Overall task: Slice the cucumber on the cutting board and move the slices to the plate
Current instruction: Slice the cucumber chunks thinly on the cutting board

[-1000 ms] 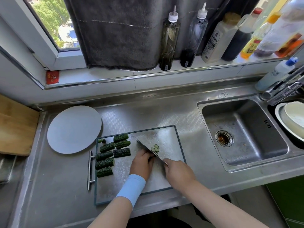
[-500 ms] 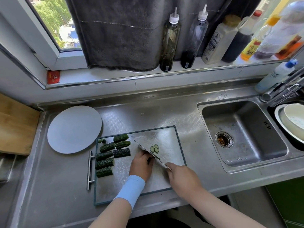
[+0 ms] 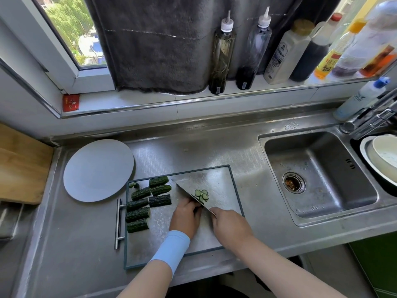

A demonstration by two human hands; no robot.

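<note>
A steel cutting board [image 3: 223,183] with a dark rim lies on the counter. Several dark green cucumber chunks [image 3: 148,201] sit on its left side. My left hand [image 3: 185,216] curls over a cucumber piece that is mostly hidden under its fingers. My right hand [image 3: 231,227] grips the handle of a cleaver [image 3: 187,191], whose blade runs diagonally beside my left fingers. A few thin cucumber slices [image 3: 202,195] lie to the right of the blade. A round grey plate [image 3: 96,171] with nothing on it sits left of the board.
A sink [image 3: 318,175] lies to the right, with stacked bowls [image 3: 382,158] and a tap [image 3: 369,120] beyond it. Bottles [image 3: 222,54] line the windowsill. A wooden board [image 3: 19,166] lies at the far left. A bar handle [image 3: 118,222] sticks out of the cutting board's left side.
The cleaver and my right hand shifted slightly along the piece while cutting, and the slices by the blade shifted a little. My left hand has stayed in place.
</note>
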